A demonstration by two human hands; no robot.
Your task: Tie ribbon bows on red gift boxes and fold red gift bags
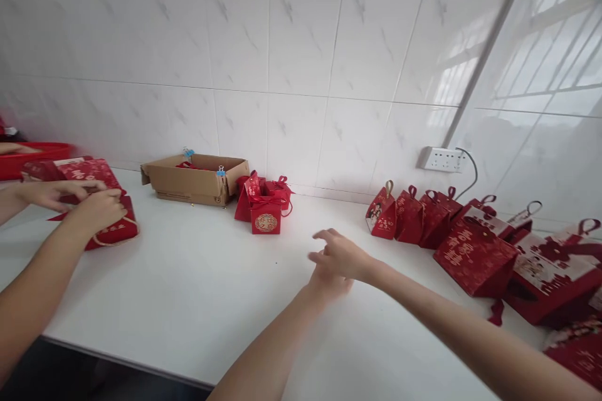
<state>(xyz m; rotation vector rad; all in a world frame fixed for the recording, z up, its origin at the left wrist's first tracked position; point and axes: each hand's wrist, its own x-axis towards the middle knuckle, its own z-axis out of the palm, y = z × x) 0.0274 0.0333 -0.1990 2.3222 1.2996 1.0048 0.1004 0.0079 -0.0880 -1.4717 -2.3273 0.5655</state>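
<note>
Over the middle of the white table, my two hands cross in front of me. My right hand [342, 255] lies across my left, its index finger and thumb stretched apart with nothing between them. Beneath it, my left hand [327, 285] is blurred and partly covered, so its fingers do not show clearly. Nearest to them is a small red gift box [266, 219] with a gold round emblem and a ribbon, standing just beyond and to the left. More red boxes are bunched behind it. Neither hand touches a box.
An open cardboard box [188, 185] with blue binder clips stands at the wall. At left, a co-worker's hands [96, 203] work on a red box [126, 219] with a cord; a red basket [47, 153] sits beyond. Several red gift boxes [475, 254] line the right, below a power socket [443, 160].
</note>
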